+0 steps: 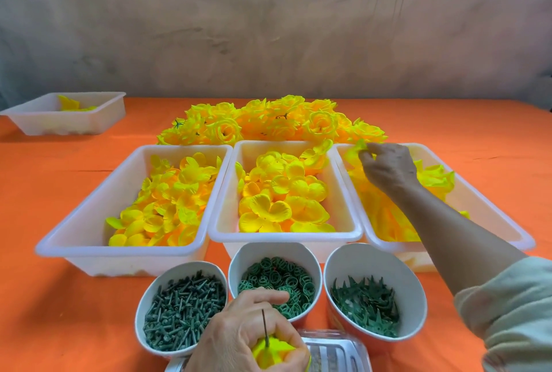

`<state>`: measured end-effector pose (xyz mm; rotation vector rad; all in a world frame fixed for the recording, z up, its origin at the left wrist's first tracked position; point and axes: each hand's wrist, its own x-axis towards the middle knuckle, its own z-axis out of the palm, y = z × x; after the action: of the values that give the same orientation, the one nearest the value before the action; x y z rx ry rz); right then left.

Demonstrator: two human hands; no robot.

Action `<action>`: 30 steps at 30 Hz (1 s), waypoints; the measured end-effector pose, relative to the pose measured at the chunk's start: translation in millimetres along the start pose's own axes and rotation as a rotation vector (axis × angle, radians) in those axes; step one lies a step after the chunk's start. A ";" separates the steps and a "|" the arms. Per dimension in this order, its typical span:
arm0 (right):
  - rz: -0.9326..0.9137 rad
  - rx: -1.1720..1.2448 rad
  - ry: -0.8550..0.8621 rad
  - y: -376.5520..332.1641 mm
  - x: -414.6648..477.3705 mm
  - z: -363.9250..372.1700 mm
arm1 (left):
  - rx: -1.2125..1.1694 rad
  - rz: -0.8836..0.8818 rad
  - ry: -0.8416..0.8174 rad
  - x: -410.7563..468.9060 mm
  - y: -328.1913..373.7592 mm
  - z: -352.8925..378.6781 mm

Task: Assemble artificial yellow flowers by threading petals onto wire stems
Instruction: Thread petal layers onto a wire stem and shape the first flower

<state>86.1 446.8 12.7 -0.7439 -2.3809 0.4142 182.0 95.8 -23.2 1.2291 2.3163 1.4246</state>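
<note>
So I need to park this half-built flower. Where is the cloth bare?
Bare orange cloth lies left of the stem-peg bowl, below the left petal tray. Centre and right are crowded with trays and bowls.

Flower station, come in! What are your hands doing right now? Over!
Left hand holding wire stem with yellow petals already on. Right hand pinching a petal over the right tray. Nothing in the way. Over.
</note>
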 end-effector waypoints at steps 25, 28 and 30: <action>0.136 1.350 -0.519 -102.8 -181.4 -86.3 | -0.002 -0.178 0.079 -4.4 5.7 3.9; 0.166 1.442 -0.590 -105.7 -189.2 -87.2 | -0.013 -0.190 0.090 -5.4 4.8 4.9; 0.175 1.484 -0.623 -106.2 -192.9 -87.3 | -0.033 -0.190 0.084 -5.8 4.8 5.3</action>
<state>225.0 256.9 40.0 -0.0586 -1.6767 2.3369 191.2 96.2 -23.8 0.9288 2.3797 1.4684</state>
